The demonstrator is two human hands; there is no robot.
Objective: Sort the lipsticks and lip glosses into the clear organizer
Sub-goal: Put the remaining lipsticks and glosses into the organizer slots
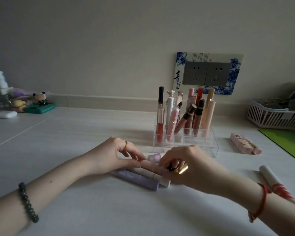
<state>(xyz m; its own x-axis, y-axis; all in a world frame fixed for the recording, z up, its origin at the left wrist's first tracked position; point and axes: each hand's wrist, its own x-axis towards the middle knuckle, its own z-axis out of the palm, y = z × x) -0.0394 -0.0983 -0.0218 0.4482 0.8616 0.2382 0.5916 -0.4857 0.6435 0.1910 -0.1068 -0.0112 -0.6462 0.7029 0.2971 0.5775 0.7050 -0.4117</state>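
A clear organizer [209, 147] stands mid-table with several lip glosses and lipsticks upright in its back compartments. In front of it lies a cluster of tubes: a purple tube [136, 180], a white tube [150, 174], a pink tube [151, 166] and a lilac tube [154, 157]. My left hand [119, 154] pinches the pink tube with thumb and fingertips. My right hand [186, 165] has its fingers curled round a gold-and-black lipstick [179, 169], just right of the pink tube. Off to the right lie pink tubes [245, 144] and a white tube with red stripes [276, 183].
A white slatted basket [272, 118] sits at the back right, with a green mat [286, 140] in front of it. Figurines [39, 103], bottles and a white case [4, 114] crowd the back left. A double wall socket [206, 74] is behind the organizer.
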